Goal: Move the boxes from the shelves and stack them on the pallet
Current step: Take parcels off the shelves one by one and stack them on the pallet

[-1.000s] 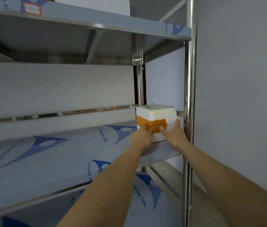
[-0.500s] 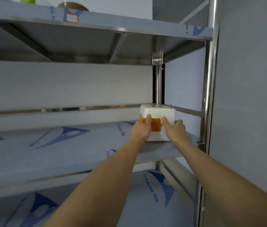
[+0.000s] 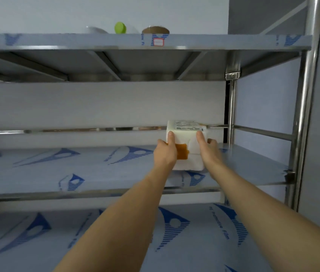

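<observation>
A small white foam box (image 3: 188,142) with an orange-brown tape patch on its front and a printed label on top is at the right part of the middle steel shelf (image 3: 76,169). My left hand (image 3: 166,152) grips its left side, thumb on the upper front edge. My right hand (image 3: 208,150) grips its right side, fingers wrapped behind. Whether the box's bottom still touches the shelf I cannot tell. No pallet is in view.
The steel rack has a top shelf (image 3: 96,42) carrying a green-capped item (image 3: 120,27) and a brown roll (image 3: 155,30). A lower shelf (image 3: 116,232) lies below. Upright steel posts (image 3: 302,114) stand at the right, beside a grey wall.
Both hands moved from the box's front to its sides and closed on it. The view has tilted up and shifted, so the top shelf's items now show.
</observation>
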